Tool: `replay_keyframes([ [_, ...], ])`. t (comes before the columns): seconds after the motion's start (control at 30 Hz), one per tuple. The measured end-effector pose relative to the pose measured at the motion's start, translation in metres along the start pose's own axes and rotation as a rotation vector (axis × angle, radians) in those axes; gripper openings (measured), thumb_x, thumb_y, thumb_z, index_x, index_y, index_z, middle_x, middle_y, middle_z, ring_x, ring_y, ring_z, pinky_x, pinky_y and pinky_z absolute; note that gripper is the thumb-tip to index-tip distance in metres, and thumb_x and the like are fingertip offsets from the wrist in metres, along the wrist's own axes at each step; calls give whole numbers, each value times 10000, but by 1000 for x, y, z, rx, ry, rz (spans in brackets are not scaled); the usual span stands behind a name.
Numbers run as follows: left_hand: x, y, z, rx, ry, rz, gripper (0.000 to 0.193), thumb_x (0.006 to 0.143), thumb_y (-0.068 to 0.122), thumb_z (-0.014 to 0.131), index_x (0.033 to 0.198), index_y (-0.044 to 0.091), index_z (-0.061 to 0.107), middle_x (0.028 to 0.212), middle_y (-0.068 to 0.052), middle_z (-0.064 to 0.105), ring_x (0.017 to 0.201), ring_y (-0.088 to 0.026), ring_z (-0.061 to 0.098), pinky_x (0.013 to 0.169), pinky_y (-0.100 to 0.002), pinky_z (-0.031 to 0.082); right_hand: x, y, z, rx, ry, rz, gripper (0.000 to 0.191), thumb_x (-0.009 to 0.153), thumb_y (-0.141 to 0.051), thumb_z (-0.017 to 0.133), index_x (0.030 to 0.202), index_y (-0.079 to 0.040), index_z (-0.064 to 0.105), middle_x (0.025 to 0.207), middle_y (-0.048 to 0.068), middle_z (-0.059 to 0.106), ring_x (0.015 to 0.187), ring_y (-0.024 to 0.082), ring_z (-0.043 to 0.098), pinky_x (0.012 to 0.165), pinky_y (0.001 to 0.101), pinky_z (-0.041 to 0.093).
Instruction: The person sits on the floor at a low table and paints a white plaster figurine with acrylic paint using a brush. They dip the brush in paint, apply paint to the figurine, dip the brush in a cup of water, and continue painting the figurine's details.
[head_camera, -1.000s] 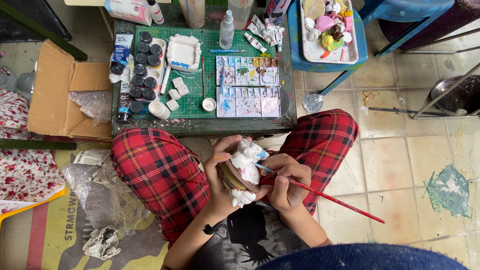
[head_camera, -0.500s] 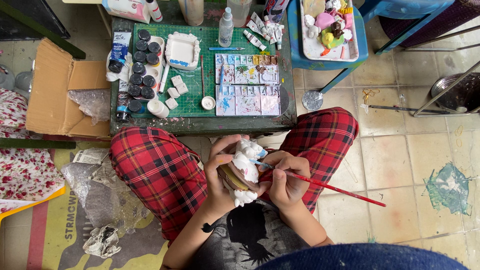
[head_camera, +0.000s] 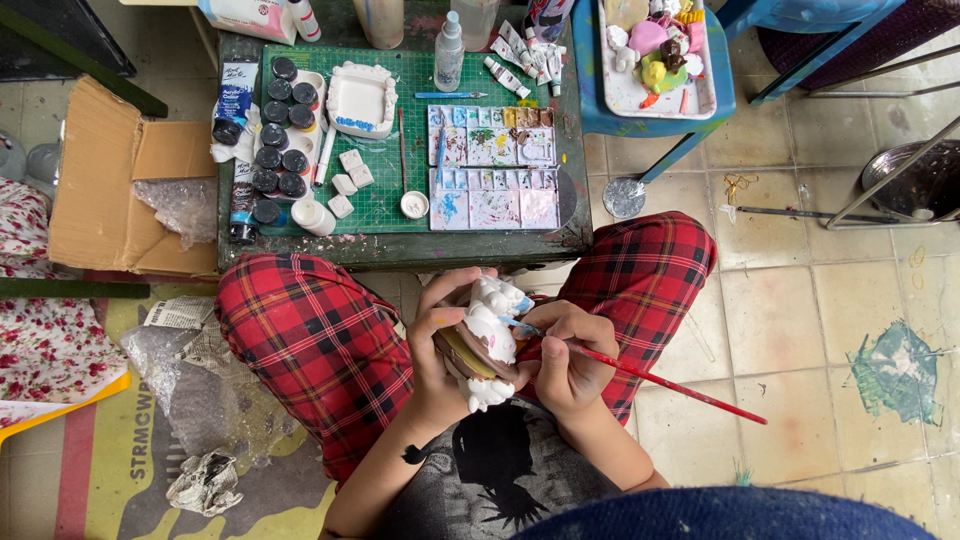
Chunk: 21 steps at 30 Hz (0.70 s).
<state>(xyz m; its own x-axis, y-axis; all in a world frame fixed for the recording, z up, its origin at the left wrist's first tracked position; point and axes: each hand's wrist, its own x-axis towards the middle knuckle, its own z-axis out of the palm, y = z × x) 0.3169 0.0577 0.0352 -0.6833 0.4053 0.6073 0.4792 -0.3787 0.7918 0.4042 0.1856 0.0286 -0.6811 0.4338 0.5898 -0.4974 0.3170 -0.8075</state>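
I sit cross-legged in red plaid trousers. My left hand (head_camera: 438, 345) is shut around a white plaster figurine (head_camera: 488, 335) with a brown base, held over my lap. In my right hand (head_camera: 565, 355) I grip a red-handled paintbrush (head_camera: 660, 380); its tip touches the figurine's upper part, and the handle points down to the right. In front of my knees stands a low table with a green cutting mat (head_camera: 390, 205).
On the mat lie two paint palettes (head_camera: 492, 170), several dark paint jars (head_camera: 275, 150), a white square dish (head_camera: 361, 100) and small white blocks. A blue tray (head_camera: 715, 100) with painted figures stands to the right, an open cardboard box (head_camera: 105, 170) to the left, crumpled paper on the floor.
My right hand has shifted slightly, and the brush handle has swung a little lower to the right. The figurine stays in my left hand.
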Motion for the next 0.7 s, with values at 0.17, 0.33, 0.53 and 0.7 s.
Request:
replay_keyframes([
  [0.17,0,-1,2,-1,15,4,922,779,214,952,1424,223,293,1519,-199,416,1387,-377,573,1129,-489,582,-1,1,1,11,41,5,155,1121,-162,500,1140,-43,403,943,204,661,789,182,653,742,290,562],
  [0.33,0,2,1,-1,13,-1,920,773,219,942,1428,220,295,1514,-200,423,1381,-375,579,1109,-482,577,0,2,2,20,51,-34,179,1127,-199,497,1137,-53,394,935,186,655,808,190,670,730,283,571],
  [0.53,1,1,1,14,8,7,921,793,189,952,1428,231,287,1519,-189,406,1401,-376,556,1159,-502,571,4,-1,1,-44,6,-47,188,1110,-171,519,1053,-11,440,951,232,685,802,217,700,738,307,583],
  [0.7,-2,0,0,44,16,11,901,803,159,940,1431,246,300,1528,-172,406,1413,-374,557,1148,-493,557,12,-7,3,-92,21,-77,312,1066,-201,552,820,-15,505,917,233,718,740,229,721,676,304,589],
])
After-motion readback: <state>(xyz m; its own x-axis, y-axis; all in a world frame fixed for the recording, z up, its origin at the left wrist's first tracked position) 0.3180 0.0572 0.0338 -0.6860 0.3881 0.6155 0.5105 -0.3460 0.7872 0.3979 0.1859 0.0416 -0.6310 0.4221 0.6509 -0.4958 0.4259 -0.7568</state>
